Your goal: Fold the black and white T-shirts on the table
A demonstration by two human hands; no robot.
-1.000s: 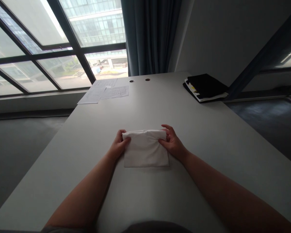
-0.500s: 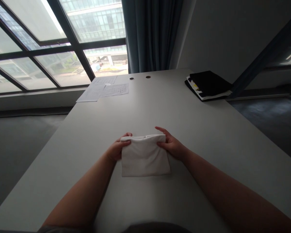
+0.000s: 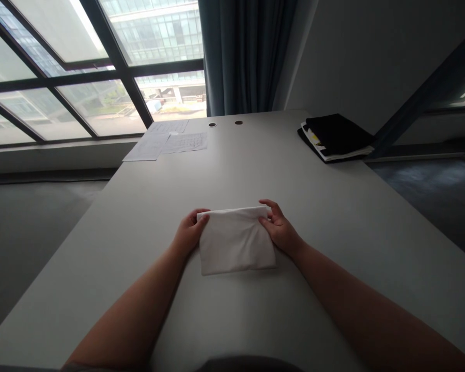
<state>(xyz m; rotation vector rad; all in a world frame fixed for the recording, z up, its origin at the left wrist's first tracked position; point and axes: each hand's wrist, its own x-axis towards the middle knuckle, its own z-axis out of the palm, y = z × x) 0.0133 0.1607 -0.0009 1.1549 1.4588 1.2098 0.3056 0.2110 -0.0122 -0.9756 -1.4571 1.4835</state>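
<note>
Your white cloth (image 3: pixel 238 245) looks folded into a compact rectangle at the tabletop's (image 3: pixel 232 178) middle, but creases are not yet smoothed out and the fingers of your left hand (image 3: pixel 186 235) and right hand (image 3: pixel 285 235) pinch its far corners, unreleased.

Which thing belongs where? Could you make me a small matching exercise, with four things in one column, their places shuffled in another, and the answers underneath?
Things
1. White cloth
2. Black folder
3. Loose papers
4. Blue curtain

Places
a. On the table, far left
b. Beside the large window, behind the table
c. Between the left hand and right hand
d. On the table, far right

Right pairs: 1-c, 2-d, 3-a, 4-b
</note>
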